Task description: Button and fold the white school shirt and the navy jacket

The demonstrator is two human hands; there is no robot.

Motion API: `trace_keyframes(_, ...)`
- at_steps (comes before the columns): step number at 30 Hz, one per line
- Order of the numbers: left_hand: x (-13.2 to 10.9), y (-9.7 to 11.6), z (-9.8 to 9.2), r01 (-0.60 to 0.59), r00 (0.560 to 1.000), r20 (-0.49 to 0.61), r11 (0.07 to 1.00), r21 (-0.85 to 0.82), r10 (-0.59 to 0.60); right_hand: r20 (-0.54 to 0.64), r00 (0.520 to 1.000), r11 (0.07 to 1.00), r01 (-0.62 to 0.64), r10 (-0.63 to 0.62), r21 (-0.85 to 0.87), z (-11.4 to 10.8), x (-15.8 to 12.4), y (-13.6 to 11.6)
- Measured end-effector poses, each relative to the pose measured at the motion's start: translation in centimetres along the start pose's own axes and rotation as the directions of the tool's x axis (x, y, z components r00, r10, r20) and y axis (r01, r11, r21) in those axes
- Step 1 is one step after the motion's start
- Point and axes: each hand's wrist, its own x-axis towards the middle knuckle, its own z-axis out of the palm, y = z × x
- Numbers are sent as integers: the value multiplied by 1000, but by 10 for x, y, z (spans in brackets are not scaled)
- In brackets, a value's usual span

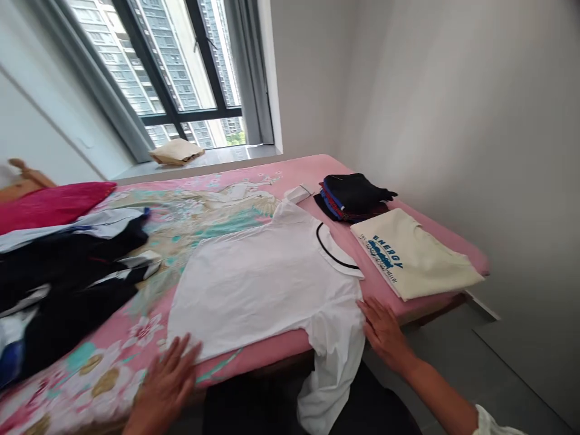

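Observation:
A white polo shirt (263, 284) with a dark collar trim lies spread flat on the pink floral bed sheet (136, 338), one sleeve hanging over the bed's near edge. My left hand (170, 377) rests flat with fingers spread at the shirt's lower hem. My right hand (385, 332) lies flat with fingers stretched out against the shirt's shoulder near the hanging sleeve. Neither hand holds anything.
A folded cream T-shirt (417, 260) printed "ENERGY" lies to the right, with a stack of dark folded clothes (356, 196) behind it. A pile of dark and white garments (67, 278) and a red pillow (49, 205) sit at left. A beige item (176, 151) rests on the window sill.

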Motion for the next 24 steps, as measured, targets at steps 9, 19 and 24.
trace_keyframes(9, -50, 25, -9, 100, 992, -82, 993, 61, -94, -204, 973, 990, 121, -104, 71, 24, -53, 17)
trace_keyframes(19, 26, 149, -6, -113, 975, -202, 989, -97, 92, -75, 949, 920, 316, -306, 231, -19, 22, -127)
trace_keyframes(24, 31, 147, -1, -41, 973, -231, 993, -113, 14, 20, 957, 929, 276, -290, 248, -7, 35, -150)
